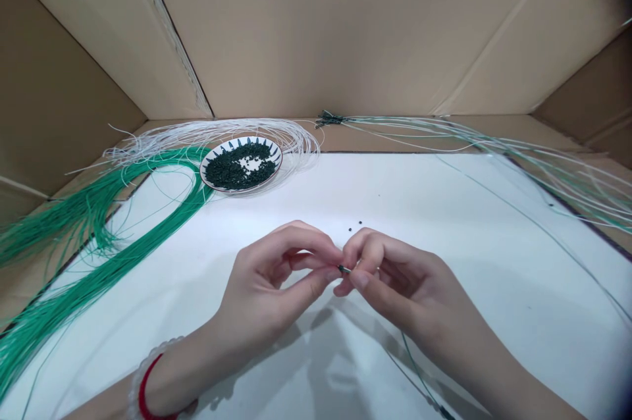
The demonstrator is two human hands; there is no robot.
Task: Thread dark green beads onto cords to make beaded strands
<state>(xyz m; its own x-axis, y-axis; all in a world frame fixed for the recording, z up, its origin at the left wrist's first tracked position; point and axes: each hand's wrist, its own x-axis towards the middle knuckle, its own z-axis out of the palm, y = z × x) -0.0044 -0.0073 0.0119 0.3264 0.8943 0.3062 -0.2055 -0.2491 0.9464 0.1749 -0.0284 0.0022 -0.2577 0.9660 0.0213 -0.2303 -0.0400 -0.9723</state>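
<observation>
My left hand (276, 282) and my right hand (405, 282) meet fingertip to fingertip above the white board. Between the left thumb and fingers is pinched a small dark green bead (340, 268). The right thumb and fingers close on the ends of thin strands at the bead; their tips are mostly hidden. A green strand (413, 361) and a paler one hang below the right hand, leading to a dark piece (446, 413) at the bottom edge. Just beyond the fingertips, two loose dark beads (360, 222) lie on the board.
A patterned plate (277, 173) holds many dark green beads. Bundles of green strands (148, 255) and white strands (296, 133) lie at left and behind it. Strands gathered at a dark beaded end (330, 118) stretch right. Cardboard walls (320, 31) enclose the white board (494, 222).
</observation>
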